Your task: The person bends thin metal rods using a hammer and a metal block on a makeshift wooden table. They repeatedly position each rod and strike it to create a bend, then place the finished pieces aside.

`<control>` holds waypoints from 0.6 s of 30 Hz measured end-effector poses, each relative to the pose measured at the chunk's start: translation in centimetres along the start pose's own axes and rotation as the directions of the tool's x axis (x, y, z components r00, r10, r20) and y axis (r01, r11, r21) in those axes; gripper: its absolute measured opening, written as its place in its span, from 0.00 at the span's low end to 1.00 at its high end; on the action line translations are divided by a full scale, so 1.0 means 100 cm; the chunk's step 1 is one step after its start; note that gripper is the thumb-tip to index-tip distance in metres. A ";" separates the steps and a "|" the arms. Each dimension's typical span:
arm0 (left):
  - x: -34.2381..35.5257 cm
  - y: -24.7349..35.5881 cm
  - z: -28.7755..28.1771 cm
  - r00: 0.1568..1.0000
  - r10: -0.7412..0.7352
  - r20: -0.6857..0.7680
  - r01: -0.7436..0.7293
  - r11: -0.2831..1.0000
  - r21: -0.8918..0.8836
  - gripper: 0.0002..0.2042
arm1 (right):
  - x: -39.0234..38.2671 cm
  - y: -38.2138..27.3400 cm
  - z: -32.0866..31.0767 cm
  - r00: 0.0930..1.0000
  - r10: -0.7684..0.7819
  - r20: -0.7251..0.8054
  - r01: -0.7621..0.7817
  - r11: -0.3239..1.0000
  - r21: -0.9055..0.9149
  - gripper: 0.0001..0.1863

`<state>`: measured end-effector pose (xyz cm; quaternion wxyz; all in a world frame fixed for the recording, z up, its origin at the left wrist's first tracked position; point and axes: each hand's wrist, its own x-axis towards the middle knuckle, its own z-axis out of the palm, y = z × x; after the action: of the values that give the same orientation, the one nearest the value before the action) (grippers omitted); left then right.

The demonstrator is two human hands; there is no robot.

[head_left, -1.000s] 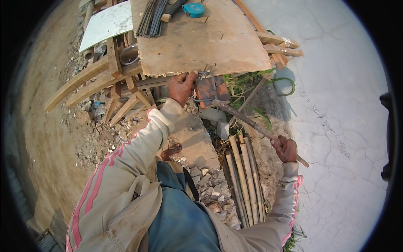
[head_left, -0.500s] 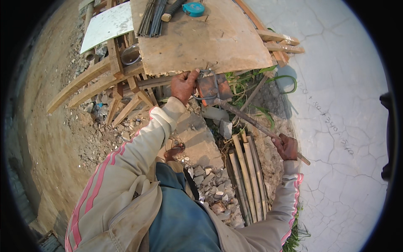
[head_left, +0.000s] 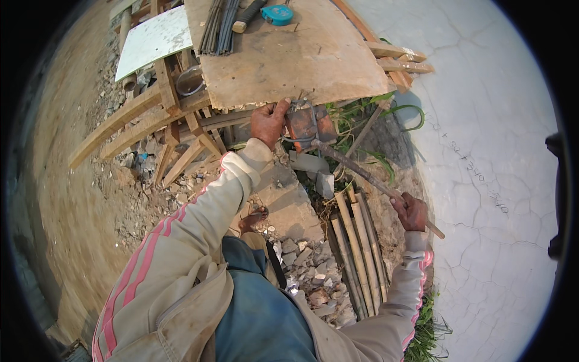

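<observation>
My left hand (head_left: 269,124) is closed at the near edge of the wooden board, thumb and fingers pinching a thin metal rod. That bent metal rod (head_left: 315,120) loops over a worn orange block (head_left: 300,128) just right of the hand. A long bending bar (head_left: 356,169) slants from the block down to the right. Its far end meets the bent rod, though the exact contact is too small to tell. Near its other end, my right hand (head_left: 411,212) wraps round the bar, and a short tip sticks out beyond the fist.
On the board (head_left: 289,66) lie a bundle of thin rods (head_left: 220,27), a dark-gripped handle (head_left: 248,17) and a teal tape measure (head_left: 277,14). Wooden beams (head_left: 129,120) jut out left. Bamboo poles (head_left: 356,259) and rubble (head_left: 310,268) lie below, beside a cracked pale concrete surface (head_left: 482,120).
The whole view has shifted slightly. Both hands keep their holds, and the bar stays at nearly the same angle.
</observation>
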<state>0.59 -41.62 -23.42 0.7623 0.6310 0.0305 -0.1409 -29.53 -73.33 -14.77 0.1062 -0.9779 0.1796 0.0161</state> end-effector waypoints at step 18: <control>0.015 -0.014 -0.008 0.985 0.158 0.070 -0.170 0.961 0.219 0.22 | 0.006 0.006 0.024 0.997 0.029 -0.073 -0.032 0.999 -0.033 0.35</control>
<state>1.73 -41.32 -25.29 0.6959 0.7093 -0.0578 -0.0963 -29.17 -73.52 -17.28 0.0826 -0.9766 0.1980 -0.0146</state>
